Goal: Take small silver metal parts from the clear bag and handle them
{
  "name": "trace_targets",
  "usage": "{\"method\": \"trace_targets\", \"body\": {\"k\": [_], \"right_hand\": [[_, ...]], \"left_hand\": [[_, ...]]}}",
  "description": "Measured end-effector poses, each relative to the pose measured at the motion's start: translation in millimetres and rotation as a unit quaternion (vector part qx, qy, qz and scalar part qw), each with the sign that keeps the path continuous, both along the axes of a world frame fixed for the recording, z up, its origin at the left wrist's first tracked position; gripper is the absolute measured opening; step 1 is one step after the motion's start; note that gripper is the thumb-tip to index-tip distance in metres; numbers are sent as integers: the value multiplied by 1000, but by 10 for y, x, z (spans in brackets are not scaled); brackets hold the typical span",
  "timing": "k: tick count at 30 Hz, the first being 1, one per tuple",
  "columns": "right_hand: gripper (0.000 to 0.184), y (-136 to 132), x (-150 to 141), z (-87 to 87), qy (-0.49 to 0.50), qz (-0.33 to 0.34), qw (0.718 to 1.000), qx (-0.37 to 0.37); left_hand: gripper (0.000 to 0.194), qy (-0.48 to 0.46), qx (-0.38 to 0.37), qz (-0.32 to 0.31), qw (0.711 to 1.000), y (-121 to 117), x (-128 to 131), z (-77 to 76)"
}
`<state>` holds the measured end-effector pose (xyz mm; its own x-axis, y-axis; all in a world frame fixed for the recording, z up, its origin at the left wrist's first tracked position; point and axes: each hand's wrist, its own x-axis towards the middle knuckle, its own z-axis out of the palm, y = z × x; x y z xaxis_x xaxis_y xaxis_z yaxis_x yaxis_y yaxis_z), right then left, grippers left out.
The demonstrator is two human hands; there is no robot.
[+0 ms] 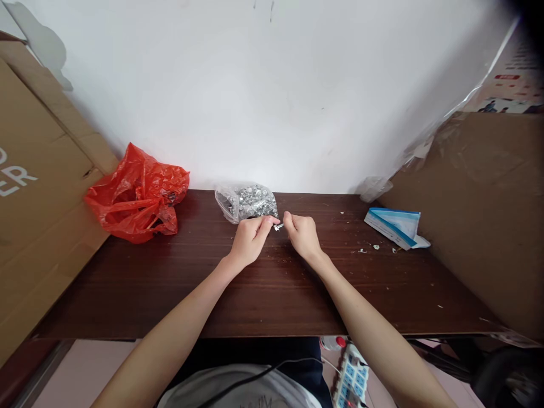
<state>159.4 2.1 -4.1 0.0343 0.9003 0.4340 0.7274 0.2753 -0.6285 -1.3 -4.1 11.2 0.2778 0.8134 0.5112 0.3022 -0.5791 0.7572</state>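
Observation:
My left hand point(250, 242) and my right hand point(303, 236) meet above the middle of the table, both closed in a pinch. Between their fingertips shows a small silvery metal piece point(278, 226), bolt-like in shape, gripped at its left end by the left fingers and at its right end by the right. Its ends are hidden by the fingers. Just behind my left hand, against the wall, lies a clear plastic bag point(227, 201) full of small shiny metal parts point(255, 199).
A red plastic bag point(140, 192) lies at the left by a cardboard box point(46, 187). Toward the right are a blue-and-white packet point(393, 226), a clear plastic cup point(374, 188) and white scraps point(376, 247). A power strip point(352, 377) lies below the dark wooden table point(272, 306).

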Motion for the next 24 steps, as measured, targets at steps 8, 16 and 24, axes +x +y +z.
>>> {"method": "trace_targets", "body": {"k": [8, 16, 24], "right_hand": [[51, 2, -1, 4, 19, -33, 999, 16], [52, 45, -14, -50, 167, -8, 986, -29], [46, 96, -64, -6, 554, 125, 797, -205]], "left_hand": [[56, 52, -8, -90, 994, -54, 8, 28], [45, 78, 7, -14, 997, -31, 2, -15], [36, 148, 78, -100, 981, -110, 32, -2]]}}
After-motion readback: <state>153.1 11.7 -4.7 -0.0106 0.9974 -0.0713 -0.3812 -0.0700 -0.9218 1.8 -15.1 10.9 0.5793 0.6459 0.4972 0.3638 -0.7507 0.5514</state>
